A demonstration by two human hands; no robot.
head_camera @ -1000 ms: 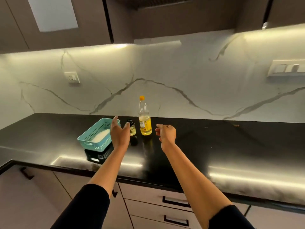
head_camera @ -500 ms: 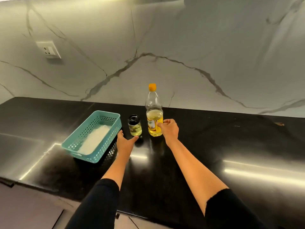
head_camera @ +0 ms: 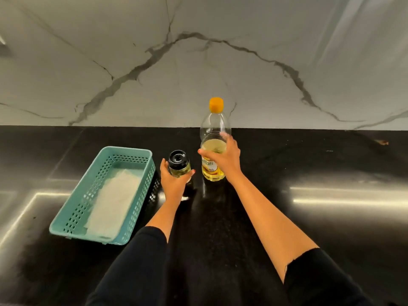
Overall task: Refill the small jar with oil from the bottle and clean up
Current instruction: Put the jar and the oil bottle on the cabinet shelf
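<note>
L hand point(head_camera: 174, 182) is wrapped round the small jar point(head_camera: 179, 166), black lid on, a bit of oil inside, standing on the black table point(head_camera: 309, 217) just left of the bottle point(head_camera: 215, 138). R hand point(head_camera: 223, 157) grips the bottle's middle; it's upright, orange cap on, abt half full. Teal basket point(head_camera: 123, 155) w/ a white cloth point(head_camera: 112, 202) sits to the left.

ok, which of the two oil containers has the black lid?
The small jar, held by the left hand. It is short with a black lid; the taller bottle in the right hand has an orange cap.
</note>
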